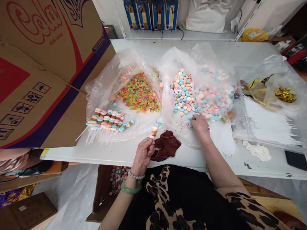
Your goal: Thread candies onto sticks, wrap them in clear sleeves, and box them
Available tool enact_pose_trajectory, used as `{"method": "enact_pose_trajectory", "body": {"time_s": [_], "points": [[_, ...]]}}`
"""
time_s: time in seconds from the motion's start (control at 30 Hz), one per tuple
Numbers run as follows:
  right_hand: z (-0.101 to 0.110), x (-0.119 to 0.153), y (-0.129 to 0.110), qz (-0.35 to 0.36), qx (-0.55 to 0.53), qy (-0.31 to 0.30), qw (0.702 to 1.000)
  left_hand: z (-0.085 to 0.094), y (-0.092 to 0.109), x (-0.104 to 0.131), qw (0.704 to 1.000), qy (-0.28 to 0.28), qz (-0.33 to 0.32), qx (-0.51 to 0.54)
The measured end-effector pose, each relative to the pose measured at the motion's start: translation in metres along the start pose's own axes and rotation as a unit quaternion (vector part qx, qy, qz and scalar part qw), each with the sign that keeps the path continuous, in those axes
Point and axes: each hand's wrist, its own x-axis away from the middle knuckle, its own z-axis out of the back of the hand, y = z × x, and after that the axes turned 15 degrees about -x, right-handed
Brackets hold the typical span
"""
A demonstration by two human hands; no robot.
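Note:
My left hand (145, 149) is closed round the lower end of a small candy stick (154, 130), held upright with a blue label at its top. My right hand (200, 125) pinches a blue candy (193, 116) at the front edge of the pastel candy pile (183, 91). Left of that pile lies a bag of small ring candies (139, 92). Finished-looking candy skewers (107, 120) with white sticks are stacked at the left. A maroon cloth (166, 146) rests between my hands. Gold twist ties (179, 128) lie near my right hand.
A large cardboard box (48, 64) stands at the left. White sticks (223, 135) lie right of my right hand, with a clear tray (268, 121) of white strips beyond. A crumpled white glove (257, 150) and a black phone (296, 159) lie near the front right edge.

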Motion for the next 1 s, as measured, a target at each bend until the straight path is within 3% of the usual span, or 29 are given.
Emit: {"method": "enact_pose_trajectory", "body": {"time_s": [0.13,0.27,0.63,0.87,1.0], "points": [[-0.002,0.004,0.000,0.000,0.006,0.000,1.000,0.002,-0.004,-0.004,0.994,-0.059,0.047,0.082],[-0.006,0.005,0.000,0.034,0.030,0.046,0.998,0.004,-0.007,-0.004,0.989,-0.078,0.071,0.105],[-0.006,-0.003,0.014,0.071,-0.018,0.075,0.994,0.003,-0.007,-0.002,0.998,-0.023,0.063,0.011],[0.005,-0.005,0.024,0.080,-0.256,0.080,0.960,0.005,-0.007,-0.005,0.998,-0.005,0.057,0.009],[0.009,-0.003,0.023,0.102,-0.292,0.057,0.949,0.007,-0.007,-0.004,0.998,0.003,0.059,0.005]]}}
